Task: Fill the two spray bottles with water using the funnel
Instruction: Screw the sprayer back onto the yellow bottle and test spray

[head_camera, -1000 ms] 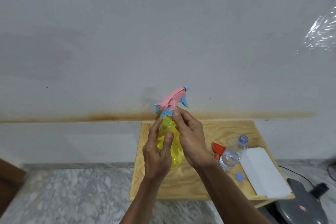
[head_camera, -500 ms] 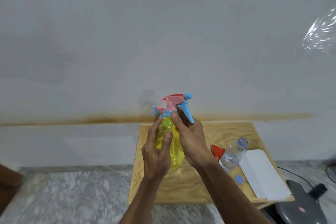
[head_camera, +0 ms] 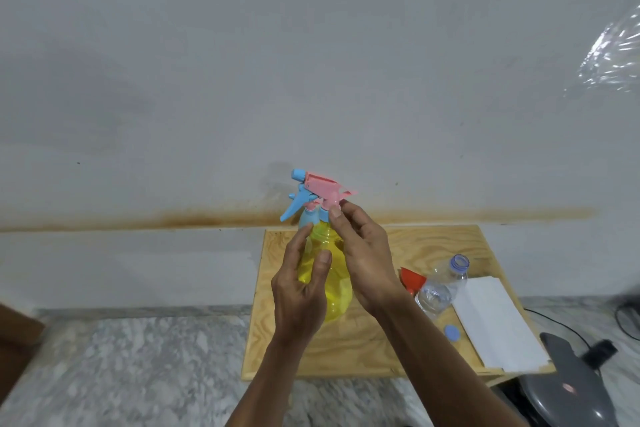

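Spray head (head_camera: 318,191) has swung round since the earlier frames: nozzle pointed right half a second ago, now points left, blue trigger hanging down on the left side. Right hand (head_camera: 367,263) pinches the blue collar at the neck of the yellow spray bottle (head_camera: 330,270), thumb and forefinger curled on it just under the pink part. Left hand (head_camera: 301,288) grips the bottle body from the left, thumb across the front, fingers (head_camera: 300,239) reaching up toward the collar. Bottle is upright, held above the near-left part of the wooden tabletop (head_camera: 415,243); can't tell whether its base touches the wood, the hands hide it. Can't tell the water level inside either. Red funnel (head_camera: 412,279) lies on the tabletop just right of the right wrist, touching or nearly touching a clear plastic water bottle (head_camera: 441,284) that lies tilted, open neck pointing up and right. Its blue cap (head_camera: 452,333) sits loose on the wood just in front of it. White folded sheet (head_camera: 495,319) lies along the right edge of the tabletop, overhanging the near corner. Only one spray bottle is visible. Grey rounded object (head_camera: 571,378) and a black cable (head_camera: 561,322) sit on the marble floor (head_camera: 121,367) off to the right. Pale wall (head_camera: 311,62) behind, with a rusty stain line running along it.
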`<state>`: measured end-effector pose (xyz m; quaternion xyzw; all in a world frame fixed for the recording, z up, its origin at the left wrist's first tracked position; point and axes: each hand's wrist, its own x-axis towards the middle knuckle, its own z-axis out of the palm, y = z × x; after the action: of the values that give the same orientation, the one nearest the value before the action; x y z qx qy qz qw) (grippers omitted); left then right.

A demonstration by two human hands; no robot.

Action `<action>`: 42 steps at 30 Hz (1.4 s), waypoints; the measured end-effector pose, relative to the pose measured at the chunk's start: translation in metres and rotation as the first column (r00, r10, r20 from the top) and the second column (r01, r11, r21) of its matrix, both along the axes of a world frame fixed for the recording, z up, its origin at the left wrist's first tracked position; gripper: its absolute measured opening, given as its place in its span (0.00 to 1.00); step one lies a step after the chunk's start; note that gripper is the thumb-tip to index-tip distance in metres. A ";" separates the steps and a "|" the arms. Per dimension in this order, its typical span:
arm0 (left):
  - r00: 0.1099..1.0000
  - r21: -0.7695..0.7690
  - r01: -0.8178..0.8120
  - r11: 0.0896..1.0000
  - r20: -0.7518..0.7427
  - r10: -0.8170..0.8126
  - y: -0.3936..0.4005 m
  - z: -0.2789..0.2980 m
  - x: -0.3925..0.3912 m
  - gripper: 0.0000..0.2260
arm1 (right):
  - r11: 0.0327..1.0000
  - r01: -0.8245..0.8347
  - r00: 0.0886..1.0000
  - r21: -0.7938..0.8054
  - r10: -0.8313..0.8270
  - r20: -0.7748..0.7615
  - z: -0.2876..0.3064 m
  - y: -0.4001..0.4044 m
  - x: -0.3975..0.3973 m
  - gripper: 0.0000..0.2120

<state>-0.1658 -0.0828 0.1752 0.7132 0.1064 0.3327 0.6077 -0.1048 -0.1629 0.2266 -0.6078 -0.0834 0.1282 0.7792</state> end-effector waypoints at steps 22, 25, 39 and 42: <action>0.992 0.001 0.123 0.992 -0.027 -0.123 -0.021 -0.021 -0.034 0.19 | 0.982 0.131 0.985 -0.133 -0.114 0.129 -0.011 -0.034 -0.026 0.07; 0.987 -0.019 0.155 0.988 -0.046 -0.155 -0.030 -0.019 -0.044 0.16 | 0.985 0.052 0.989 -0.167 -0.028 0.144 -0.001 -0.047 -0.026 0.11; 0.952 0.021 0.230 0.973 -0.212 -0.221 -0.122 -0.041 -0.122 0.25 | 0.902 0.226 0.974 -0.368 -0.207 0.089 -0.015 -0.125 -0.088 0.15; 0.946 0.037 0.208 0.977 -0.262 -0.191 -0.142 -0.061 -0.149 0.24 | 0.875 0.252 0.967 -0.413 -0.244 0.072 -0.034 -0.138 -0.110 0.16</action>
<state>-0.3152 -0.2249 0.1146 0.7765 0.1009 0.1775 0.5961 -0.2145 -0.3006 0.1929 -0.7673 0.0178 0.0369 0.6399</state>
